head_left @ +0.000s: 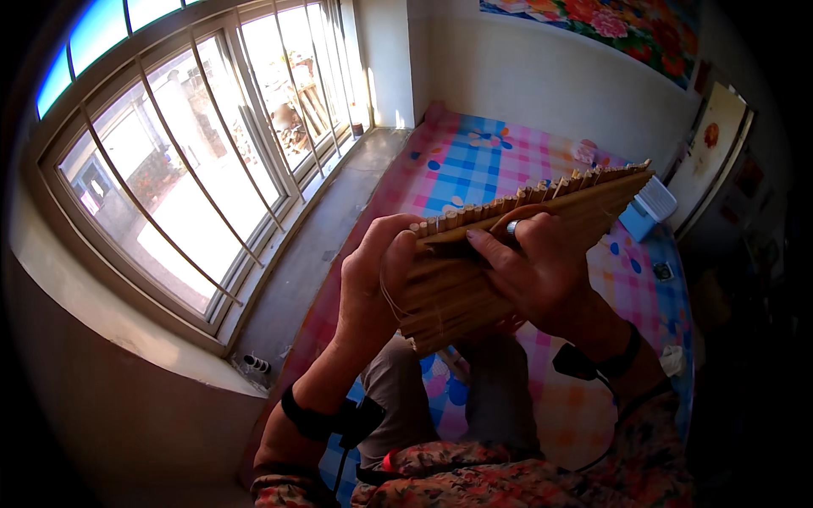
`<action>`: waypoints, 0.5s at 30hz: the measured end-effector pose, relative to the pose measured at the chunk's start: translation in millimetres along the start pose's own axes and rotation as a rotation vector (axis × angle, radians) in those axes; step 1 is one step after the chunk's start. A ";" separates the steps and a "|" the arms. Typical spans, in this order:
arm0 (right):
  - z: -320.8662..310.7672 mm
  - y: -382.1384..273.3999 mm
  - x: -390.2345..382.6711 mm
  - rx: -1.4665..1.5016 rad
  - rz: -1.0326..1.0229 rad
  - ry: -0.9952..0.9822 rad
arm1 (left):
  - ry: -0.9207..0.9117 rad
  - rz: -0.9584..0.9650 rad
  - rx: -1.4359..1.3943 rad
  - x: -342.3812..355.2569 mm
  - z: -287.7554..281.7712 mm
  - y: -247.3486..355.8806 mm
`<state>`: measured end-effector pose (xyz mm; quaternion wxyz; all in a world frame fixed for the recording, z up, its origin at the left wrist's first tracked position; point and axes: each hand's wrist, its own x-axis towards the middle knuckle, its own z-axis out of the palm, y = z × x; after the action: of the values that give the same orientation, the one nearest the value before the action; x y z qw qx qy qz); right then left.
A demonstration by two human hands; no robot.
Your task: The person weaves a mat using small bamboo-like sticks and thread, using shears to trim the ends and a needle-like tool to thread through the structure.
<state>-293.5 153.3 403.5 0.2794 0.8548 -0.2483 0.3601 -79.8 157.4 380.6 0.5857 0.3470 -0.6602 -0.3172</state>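
Observation:
A triangular-looking panel of tan stalks [593, 212], bound side by side, with a ragged row of cut ends along its upper edge, is held up over my lap. My left hand [373, 279] grips its left end, fingers curled over the top, with pale thread hanging beside them. My right hand [533, 271] has its fingers bent on the face of the panel near the upper edge, against a curved brown strip [517, 216]; a silver ring-like band [512, 227] is on one finger. Whatever small item its fingertips may hold is too small to make out.
I am on a bed with a checked, flowered sheet [449, 161]. A barred window [195, 169] and concrete sill [339, 229] are at left, with a small cylinder [257, 363] on it. A white-and-blue container [644, 212], dark square item [663, 272] and white cloth [672, 361] lie at right.

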 end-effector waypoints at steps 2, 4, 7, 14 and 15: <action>0.6 0.1 1.8 -0.047 -0.009 0.014 | 0.010 -0.020 -0.023 -0.1 0.7 0.9; -0.9 -1.0 0.7 -0.077 -0.021 -0.007 | 0.018 -0.050 -0.056 -1.7 0.6 0.5; -1.8 0.6 -1.6 -0.068 -0.034 -0.013 | 0.017 -0.019 -0.022 -2.3 1.1 -0.2; 2.7 7.5 -4.4 0.006 -0.108 0.044 | 0.003 -0.025 -0.090 -4.6 1.7 -2.5; 2.0 8.0 -4.4 0.011 -0.113 0.041 | -0.002 -0.023 -0.104 -5.2 2.6 -1.6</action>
<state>-300.3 147.2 401.3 0.2995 0.8614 -0.1917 0.3626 -81.9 160.9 376.2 0.5987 0.3233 -0.6394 -0.3580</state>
